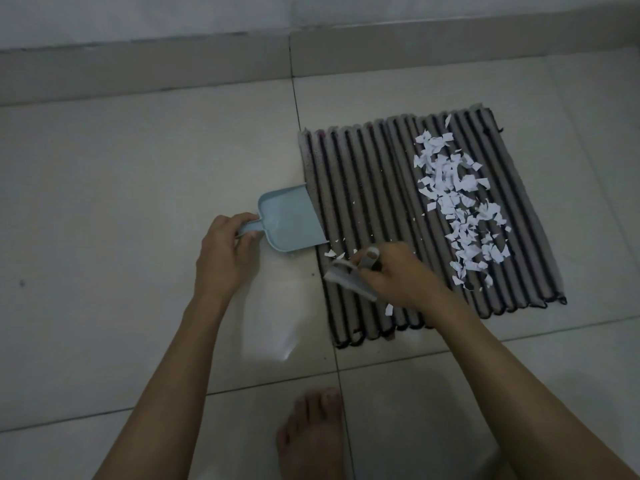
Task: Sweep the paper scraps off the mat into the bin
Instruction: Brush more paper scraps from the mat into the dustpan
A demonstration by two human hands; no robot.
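A grey mat (377,188) with dark stripes lies on the tiled floor. White paper scraps (457,206) lie in a long heap across its right half, and a few tiny bits sit near its left edge. My left hand (225,251) grips the handle of a light blue dustpan (289,220), whose open lip meets the mat's left edge. My right hand (398,271) holds a small pale hand brush (346,273) over the mat's near left part, just in front of the dustpan. No bin is in view.
Pale floor tiles (121,202) spread all around, with a raised step or skirting (138,67) along the back. My bare foot (311,434) rests on the floor at the bottom middle, close below my arms.
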